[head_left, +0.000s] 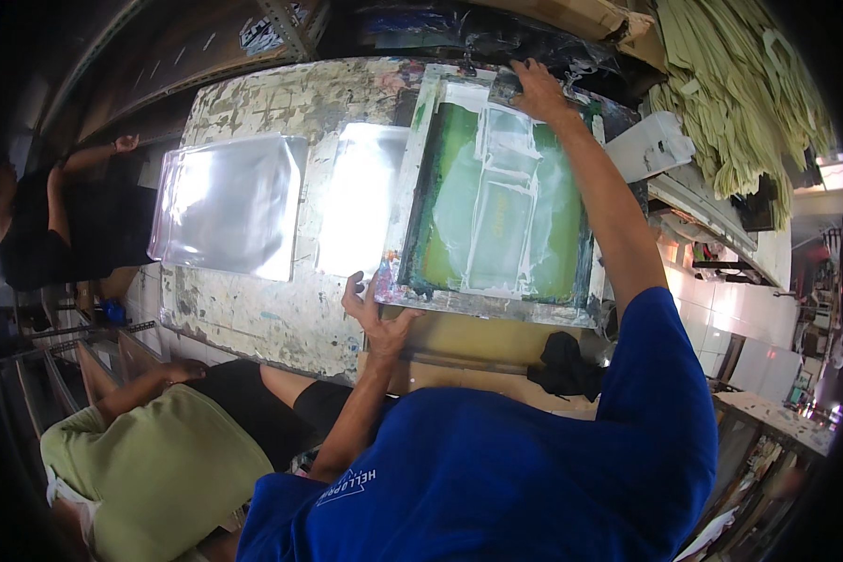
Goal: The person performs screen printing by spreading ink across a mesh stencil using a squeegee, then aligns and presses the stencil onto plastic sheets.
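Note:
A screen printing frame (506,304) with green mesh lies at the right of the paint-stained table. White tape strips outline a tall panel on its mesh. My left hand (381,318) grips the near-left corner, its fingers along the side and the thumb by the near edge. Stretched across the far side, my right hand (539,92) holds the frame's far edge near the right corner, with the fingertips partly over the rim. Left of the frame lies a shiny pale sheet (361,197), partly beside its edge.
A stack of clear plastic sheets (229,208) rests on the table (323,314) at left. A white plastic container (648,148) is beyond my right arm. Pale green fabric strips (721,94) hang at the far right. One person (155,464) sits close at left; another (75,220) is behind.

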A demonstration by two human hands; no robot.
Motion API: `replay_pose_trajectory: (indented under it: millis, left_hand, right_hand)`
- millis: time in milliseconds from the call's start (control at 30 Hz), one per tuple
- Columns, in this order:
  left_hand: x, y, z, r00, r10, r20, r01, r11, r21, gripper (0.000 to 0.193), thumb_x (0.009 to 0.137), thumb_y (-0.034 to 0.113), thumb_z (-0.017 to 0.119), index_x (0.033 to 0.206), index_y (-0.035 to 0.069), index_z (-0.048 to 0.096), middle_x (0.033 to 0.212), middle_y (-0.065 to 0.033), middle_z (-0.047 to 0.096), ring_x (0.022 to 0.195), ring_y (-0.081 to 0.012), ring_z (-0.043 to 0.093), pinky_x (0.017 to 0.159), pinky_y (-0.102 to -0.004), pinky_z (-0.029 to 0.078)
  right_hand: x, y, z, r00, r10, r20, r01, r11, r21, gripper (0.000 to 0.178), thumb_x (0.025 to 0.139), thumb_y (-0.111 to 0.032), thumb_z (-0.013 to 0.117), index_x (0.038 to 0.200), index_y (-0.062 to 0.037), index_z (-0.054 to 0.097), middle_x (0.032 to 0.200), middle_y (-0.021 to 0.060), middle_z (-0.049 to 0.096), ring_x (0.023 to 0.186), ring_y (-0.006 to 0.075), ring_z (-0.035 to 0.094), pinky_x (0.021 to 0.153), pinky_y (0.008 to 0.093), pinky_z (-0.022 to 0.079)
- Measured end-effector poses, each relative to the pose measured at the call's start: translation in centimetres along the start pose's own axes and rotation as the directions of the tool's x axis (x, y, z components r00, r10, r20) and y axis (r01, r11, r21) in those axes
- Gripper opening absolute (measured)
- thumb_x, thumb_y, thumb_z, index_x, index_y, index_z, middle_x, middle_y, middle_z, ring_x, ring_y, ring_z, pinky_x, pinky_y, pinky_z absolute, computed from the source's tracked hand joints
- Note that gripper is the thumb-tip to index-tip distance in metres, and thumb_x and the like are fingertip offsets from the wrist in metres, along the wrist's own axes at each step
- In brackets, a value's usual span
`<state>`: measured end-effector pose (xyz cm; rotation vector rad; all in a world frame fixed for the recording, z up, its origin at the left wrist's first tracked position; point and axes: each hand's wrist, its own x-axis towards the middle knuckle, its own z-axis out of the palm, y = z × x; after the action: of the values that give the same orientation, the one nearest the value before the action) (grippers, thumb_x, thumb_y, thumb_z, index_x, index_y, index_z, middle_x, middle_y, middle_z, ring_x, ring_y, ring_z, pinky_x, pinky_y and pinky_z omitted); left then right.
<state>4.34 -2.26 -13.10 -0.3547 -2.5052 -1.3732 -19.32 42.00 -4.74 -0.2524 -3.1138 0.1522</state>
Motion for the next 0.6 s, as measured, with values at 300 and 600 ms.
replay_pose_trajectory:
  millis: [300, 600]
  left_hand:
    - [-0.1, -0.1, 0.4, 1.000, 0.014, 0.020, -0.017, 0.991, 0.132, 0.100, 0.064, 0.073, 0.080, 0.136, 0.006, 0.059, 0.144, -0.0224, 0.036, 0.129, -0.0382, 0.033, 0.109, -0.0543, 0.027]
    - [-0.4, -0.4, 0.4, 0.998, 0.057, 0.003, -0.056, 0.987, 0.149, 0.097, 0.068, 0.073, 0.077, 0.136, 0.005, 0.057, 0.145, -0.0225, 0.037, 0.130, -0.0384, 0.034, 0.108, -0.0527, 0.028]
  right_hand:
    - [-2.6, 0.3, 2.5, 0.946, -0.113, -0.304, 0.142, 0.987, 0.076, 0.036, 0.083, -0.009, 0.068, 0.118, -0.0052, 0.062, 0.107, 0.0235, 0.068, 0.103, 0.0421, 0.064, 0.091, 0.0505, 0.050]
    - [-24.6, -11.0, 1.2, 0.956, -0.193, -0.221, 0.238, 0.950, 0.201, 0.025, 0.080, 0.002, 0.059, 0.103, -0.0062, 0.063, 0.094, 0.0142, 0.067, 0.090, 0.0340, 0.061, 0.078, 0.0461, 0.045]
